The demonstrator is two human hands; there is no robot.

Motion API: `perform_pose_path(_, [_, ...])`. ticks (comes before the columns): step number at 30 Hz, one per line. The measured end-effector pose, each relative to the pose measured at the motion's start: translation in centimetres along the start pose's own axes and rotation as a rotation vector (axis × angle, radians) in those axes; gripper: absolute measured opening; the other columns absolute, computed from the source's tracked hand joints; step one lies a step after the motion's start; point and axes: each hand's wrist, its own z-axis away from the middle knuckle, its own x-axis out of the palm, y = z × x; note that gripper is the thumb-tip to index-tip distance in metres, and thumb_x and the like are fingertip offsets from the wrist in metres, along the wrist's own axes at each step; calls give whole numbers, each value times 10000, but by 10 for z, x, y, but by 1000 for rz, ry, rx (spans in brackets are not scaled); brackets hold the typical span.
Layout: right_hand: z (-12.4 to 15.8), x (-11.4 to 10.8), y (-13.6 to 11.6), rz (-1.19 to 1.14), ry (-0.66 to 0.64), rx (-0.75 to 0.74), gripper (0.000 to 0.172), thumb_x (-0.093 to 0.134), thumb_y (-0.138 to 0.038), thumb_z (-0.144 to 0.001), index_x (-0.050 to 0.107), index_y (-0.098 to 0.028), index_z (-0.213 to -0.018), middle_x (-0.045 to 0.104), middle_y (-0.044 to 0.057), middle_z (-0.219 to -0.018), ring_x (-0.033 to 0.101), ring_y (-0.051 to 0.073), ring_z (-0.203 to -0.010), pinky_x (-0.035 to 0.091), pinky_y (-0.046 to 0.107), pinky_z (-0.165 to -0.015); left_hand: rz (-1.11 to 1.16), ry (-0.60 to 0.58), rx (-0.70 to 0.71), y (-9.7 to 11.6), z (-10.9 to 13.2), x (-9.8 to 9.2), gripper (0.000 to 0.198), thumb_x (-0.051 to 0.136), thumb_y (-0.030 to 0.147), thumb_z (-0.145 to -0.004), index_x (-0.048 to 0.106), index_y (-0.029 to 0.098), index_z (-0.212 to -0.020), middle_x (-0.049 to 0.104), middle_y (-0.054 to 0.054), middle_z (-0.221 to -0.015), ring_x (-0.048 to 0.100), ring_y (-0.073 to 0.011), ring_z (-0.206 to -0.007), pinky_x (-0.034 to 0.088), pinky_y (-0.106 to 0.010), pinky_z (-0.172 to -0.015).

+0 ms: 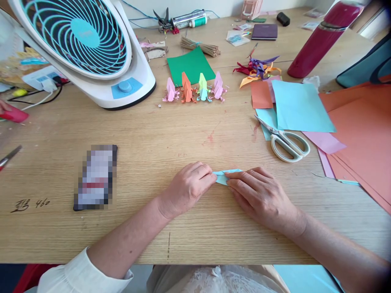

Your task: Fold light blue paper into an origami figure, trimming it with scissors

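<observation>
I watch the left hand point(191, 185) come in from the lower left, palm down, fingers curled and pinching one end of a narrow, folded strip of light-blue paper point(220, 178). The right hand point(264, 197) lies flatter, its fingers reaching leftward, their tips pressing the strip's other half onto the pale wooden table point(210, 232).

The paper sits right between the two hands, its long axis running from one to the other, the right end tipped slightly away from the body. Fingers cover both ends, so I can't tell which one is the point.

Beyond the right hand, on its outer side, I see a magenta metal bottle point(324, 44) with its cap on; its contents are hidden from me. Farther off, past both hands, is a small pink box point(252, 9); I can't make out what it holds.
</observation>
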Motion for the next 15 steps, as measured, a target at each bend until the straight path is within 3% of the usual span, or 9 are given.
perform_pose_path(15, [0,-2,2,4,-47,45,83,561,-198,-952,632,-186,-911,711,57,-940,637,170,-785,444,323,-743,79,-23,-3,4,-3,6,257,410,164,-1009,622,153,-865,574,-34,-809,531,-145,-754,437,-273,-683])
